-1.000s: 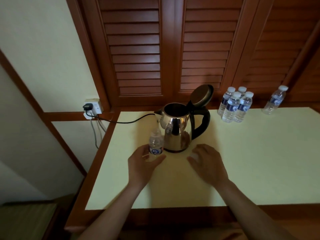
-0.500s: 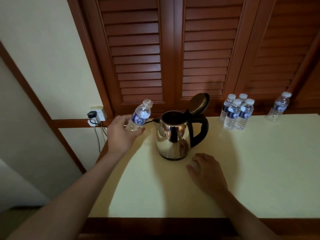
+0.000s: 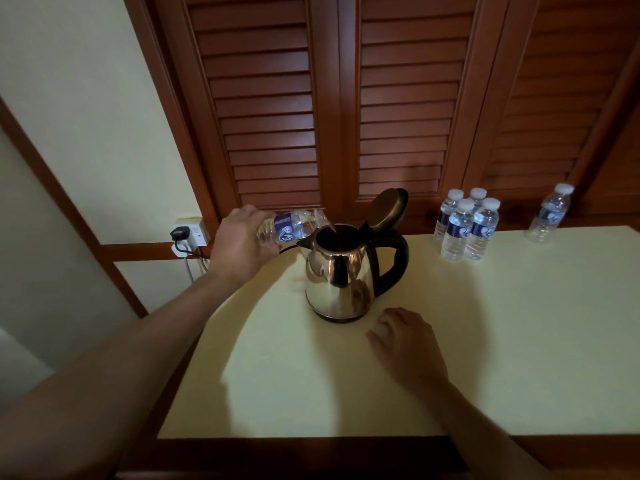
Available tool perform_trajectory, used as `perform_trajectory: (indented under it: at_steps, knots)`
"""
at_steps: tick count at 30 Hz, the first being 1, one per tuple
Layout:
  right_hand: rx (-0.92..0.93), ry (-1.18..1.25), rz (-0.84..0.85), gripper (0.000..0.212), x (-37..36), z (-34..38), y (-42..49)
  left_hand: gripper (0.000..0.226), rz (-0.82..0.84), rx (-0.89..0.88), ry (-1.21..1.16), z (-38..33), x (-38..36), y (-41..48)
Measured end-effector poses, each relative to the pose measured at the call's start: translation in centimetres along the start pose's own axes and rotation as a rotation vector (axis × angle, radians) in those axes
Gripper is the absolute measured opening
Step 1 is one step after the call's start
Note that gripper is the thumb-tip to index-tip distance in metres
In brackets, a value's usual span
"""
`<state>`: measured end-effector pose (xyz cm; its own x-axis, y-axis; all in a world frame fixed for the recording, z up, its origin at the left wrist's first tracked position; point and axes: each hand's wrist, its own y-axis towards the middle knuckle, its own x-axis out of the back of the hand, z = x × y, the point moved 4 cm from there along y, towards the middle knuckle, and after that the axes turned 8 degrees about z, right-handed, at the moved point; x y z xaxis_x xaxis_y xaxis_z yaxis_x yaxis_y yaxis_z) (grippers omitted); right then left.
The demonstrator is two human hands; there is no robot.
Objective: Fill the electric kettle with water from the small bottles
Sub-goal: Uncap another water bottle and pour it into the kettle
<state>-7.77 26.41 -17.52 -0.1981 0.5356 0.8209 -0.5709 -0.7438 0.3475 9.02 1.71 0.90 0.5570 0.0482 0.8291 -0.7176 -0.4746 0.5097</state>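
Note:
A shiny steel electric kettle [image 3: 337, 271] with a black handle stands on the pale yellow table [image 3: 519, 323], its lid [image 3: 386, 209] flipped up. My left hand [image 3: 239, 244] grips a small water bottle [image 3: 294, 226] by its base. The bottle lies almost level, its mouth over the kettle's open rim. My right hand [image 3: 405, 344] rests palm down on the table just right of the kettle's base. Its fingers curl over a small pale thing that looks like the bottle cap [image 3: 381, 330].
Several capped small bottles [image 3: 465, 226] stand in a cluster at the back of the table, right of the kettle, and one more bottle [image 3: 550, 214] stands further right. A wall socket [image 3: 190, 232] with a black plug and cord sits behind the table's left corner. Louvred wooden doors fill the background.
My left hand lifted the bottle from the table in front of the kettle, carried it up and left, then tipped it over the kettle's opening. My right hand stayed in place.

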Motion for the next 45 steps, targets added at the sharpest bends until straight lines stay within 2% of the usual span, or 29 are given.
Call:
perform_trajectory:
  at_steps: [45]
  knots:
    - [-0.019,-0.013,0.032,0.024,-0.2,-0.1,0.0,0.048,-0.009,-0.103,0.158,-0.4,1.2,1.6]
